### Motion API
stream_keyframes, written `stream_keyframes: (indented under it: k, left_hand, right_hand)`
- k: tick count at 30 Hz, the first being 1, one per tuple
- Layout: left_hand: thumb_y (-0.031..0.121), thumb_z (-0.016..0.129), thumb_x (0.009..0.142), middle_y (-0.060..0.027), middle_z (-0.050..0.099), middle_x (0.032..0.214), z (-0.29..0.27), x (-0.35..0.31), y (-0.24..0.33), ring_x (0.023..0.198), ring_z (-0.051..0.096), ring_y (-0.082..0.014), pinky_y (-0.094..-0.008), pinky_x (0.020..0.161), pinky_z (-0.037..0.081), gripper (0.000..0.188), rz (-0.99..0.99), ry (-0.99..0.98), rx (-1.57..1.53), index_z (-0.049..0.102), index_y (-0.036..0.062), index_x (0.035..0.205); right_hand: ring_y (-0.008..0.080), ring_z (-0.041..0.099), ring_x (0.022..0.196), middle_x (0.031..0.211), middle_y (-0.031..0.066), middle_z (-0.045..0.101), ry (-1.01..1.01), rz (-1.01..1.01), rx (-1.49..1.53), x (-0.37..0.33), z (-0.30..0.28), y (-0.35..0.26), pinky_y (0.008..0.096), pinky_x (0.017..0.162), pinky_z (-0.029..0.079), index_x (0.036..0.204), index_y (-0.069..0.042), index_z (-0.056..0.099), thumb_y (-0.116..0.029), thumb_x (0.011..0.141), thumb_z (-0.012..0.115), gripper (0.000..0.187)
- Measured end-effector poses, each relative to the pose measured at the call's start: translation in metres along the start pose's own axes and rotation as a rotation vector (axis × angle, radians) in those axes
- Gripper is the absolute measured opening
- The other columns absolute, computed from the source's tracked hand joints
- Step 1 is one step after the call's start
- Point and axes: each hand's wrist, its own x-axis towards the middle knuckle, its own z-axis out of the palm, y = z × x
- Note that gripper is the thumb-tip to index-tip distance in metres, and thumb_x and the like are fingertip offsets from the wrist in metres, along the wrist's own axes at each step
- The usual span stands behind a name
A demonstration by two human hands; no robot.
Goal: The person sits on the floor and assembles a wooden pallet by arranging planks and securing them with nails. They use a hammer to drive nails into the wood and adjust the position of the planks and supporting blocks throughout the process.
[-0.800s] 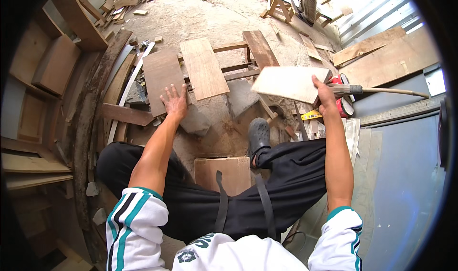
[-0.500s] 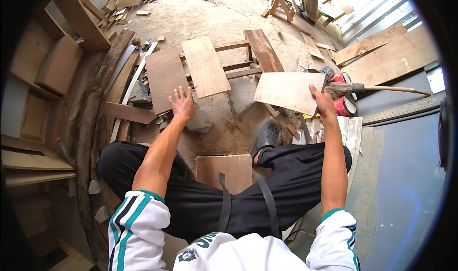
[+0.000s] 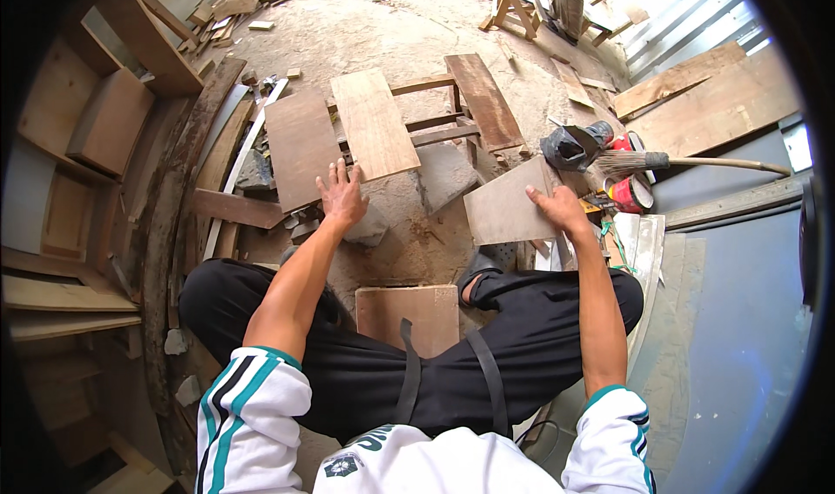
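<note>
Right hand (image 3: 562, 210): the small board (image 3: 509, 207) is gripped at its right end, thumb on top.
Small board: held right of centre, partly covering the grey clog (image 3: 497, 255).
Left hand (image 3: 344, 200): fingers are spread at the near right corner of the brown board (image 3: 300, 146); contact cannot be told.
Pale board (image 3: 374, 124): seen between the brown board and the dark board (image 3: 485, 103).

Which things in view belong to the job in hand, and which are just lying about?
Likely in use:
- small board, held in the right hand
- brown board, nearest the left hand; contact unclear
- pale board beside it

Apparently lying about:
- broom
- red can
- grey block
</note>
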Motion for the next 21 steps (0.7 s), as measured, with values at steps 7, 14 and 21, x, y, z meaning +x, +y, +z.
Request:
stream_keyframes:
  k: [7, 14, 21]
  left_hand:
    - [0.035, 0.072, 0.082, -0.0182, 0.015, 0.162, 0.008, 0.001, -0.001, 0.15, 0.014, -0.0366, -0.0633, 0.116, 0.014, 0.087, 0.012, 0.014, 0.028, 0.025, 0.0174, 0.154]
    - [0.032, 0.072, 0.084, -0.0185, 0.016, 0.162, 0.006, -0.002, -0.001, 0.15, 0.014, -0.0369, -0.0618, 0.117, 0.013, 0.083, 0.012, 0.027, -0.021, 0.028, 0.0173, 0.153]
    - [0.036, 0.069, 0.087, -0.0165, 0.019, 0.161, 0.01, 0.0, -0.003, 0.149, 0.017, -0.0344, -0.0617, 0.117, 0.012, 0.073, -0.009, 0.068, -0.09, 0.036, 0.0192, 0.15]
  right_hand:
    - [0.0303, 0.07, 0.071, 0.073, 0.02, 0.068, -0.072, -0.066, -0.096, 0.011, 0.035, 0.022, 0.0421, 0.068, 0.052, 0.088, 0.006, 0.07, -0.062, 0.085, 0.062, 0.068]
    - [0.0427, 0.067, 0.092, 0.09, 0.0267, 0.069, -0.1, -0.061, -0.071, 0.007, 0.057, 0.018, 0.0466, 0.082, 0.051, 0.1, -0.002, 0.072, -0.057, 0.087, 0.061, 0.058]
    - [0.0423, 0.067, 0.094, 0.093, 0.0259, 0.07, -0.047, -0.059, 0.055, -0.002, 0.064, 0.005, 0.0462, 0.082, 0.051, 0.106, -0.004, 0.071, -0.052, 0.087, 0.064, 0.053]
